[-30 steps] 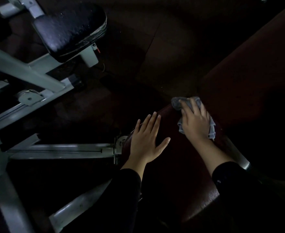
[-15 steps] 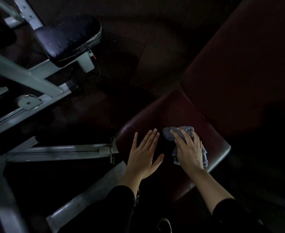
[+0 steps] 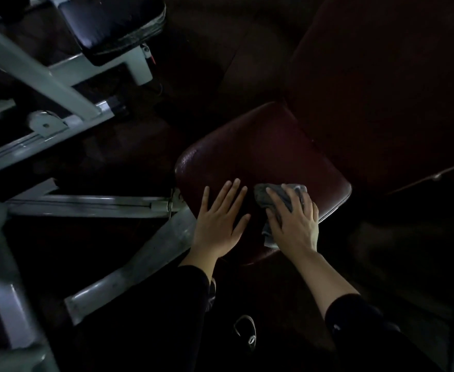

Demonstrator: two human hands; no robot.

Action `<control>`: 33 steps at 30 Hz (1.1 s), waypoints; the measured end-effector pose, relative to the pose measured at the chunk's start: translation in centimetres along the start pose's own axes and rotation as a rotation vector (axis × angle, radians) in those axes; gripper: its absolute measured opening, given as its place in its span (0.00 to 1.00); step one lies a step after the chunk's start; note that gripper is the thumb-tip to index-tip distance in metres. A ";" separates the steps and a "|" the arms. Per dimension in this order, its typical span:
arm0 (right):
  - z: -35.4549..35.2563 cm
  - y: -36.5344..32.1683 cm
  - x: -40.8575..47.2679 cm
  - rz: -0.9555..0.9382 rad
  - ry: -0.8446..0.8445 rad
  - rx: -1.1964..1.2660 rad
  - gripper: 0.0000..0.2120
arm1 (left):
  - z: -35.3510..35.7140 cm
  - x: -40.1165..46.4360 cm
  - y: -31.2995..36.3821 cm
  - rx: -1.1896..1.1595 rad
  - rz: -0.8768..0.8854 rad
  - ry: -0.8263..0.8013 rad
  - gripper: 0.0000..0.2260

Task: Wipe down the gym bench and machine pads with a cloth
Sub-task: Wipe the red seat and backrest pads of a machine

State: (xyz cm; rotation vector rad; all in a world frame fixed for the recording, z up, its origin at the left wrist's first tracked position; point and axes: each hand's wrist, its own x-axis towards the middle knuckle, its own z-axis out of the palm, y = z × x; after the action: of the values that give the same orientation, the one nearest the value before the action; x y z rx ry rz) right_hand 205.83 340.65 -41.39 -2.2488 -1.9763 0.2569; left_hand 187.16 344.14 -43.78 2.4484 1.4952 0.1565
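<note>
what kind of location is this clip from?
Most likely a gym, dimly lit. A dark red padded bench seat is being wiped with a grey cloth, and a black machine pad sits on a pale metal frame nearby.

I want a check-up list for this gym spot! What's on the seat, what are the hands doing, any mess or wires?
Surface: dark red seat pad, shiny, nothing loose on it.
Job's things: grey cloth, crumpled on the seat pad.
Clutter: nothing seen.
Hands: left hand flat, open on the pad; right hand pressing the cloth.
Cables: thin red wire under black pad.
Surroundings: grey machine frame, dim floor.
</note>
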 end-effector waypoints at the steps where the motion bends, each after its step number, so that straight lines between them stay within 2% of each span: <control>1: 0.3 0.0 0.2 0.004 -0.016 0.000 0.24 | 0.1 0.0 0.0 0.004 -0.001 0.006 0.27; 7: 1.8 -2.6 -0.8 0.150 0.000 0.069 0.24 | 0.6 -0.1 -0.3 0.006 0.022 0.037 0.26; 10: 2.4 -3.3 -3.7 0.101 0.004 0.095 0.23 | 0.7 -0.2 -0.4 0.003 0.027 0.044 0.25; 15: 2.2 -0.1 -5.8 0.045 -0.018 0.079 0.23 | 0.3 -0.3 -0.5 -0.040 0.040 0.035 0.25; 18: 1.5 0.6 -3.4 0.160 -0.033 0.075 0.23 | 0.3 -0.3 -0.4 -0.033 0.033 0.004 0.25; 21: 0.9 -1.5 -0.7 0.291 -0.047 0.098 0.22 | 0.2 -0.2 -0.5 -0.013 0.036 0.002 0.25; 25: 2.1 -4.7 -3.7 0.145 -0.029 0.094 0.23 | 0.4 -0.2 -0.7 -0.035 0.044 0.030 0.24; 30: 2.2 0.0 -8.1 0.027 -0.055 0.014 0.28 | 0.4 -0.4 -0.9 -0.072 0.074 0.033 0.24; 33: 1.4 1.5 -5.7 0.092 -0.063 0.034 0.25 | 0.3 -0.4 -0.8 -0.061 0.057 0.028 0.24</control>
State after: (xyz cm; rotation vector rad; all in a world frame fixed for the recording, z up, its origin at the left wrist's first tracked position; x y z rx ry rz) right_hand 206.24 334.82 -42.84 -2.3411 -1.8854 0.3736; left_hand 186.37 344.09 -44.27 2.4514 1.4119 0.2446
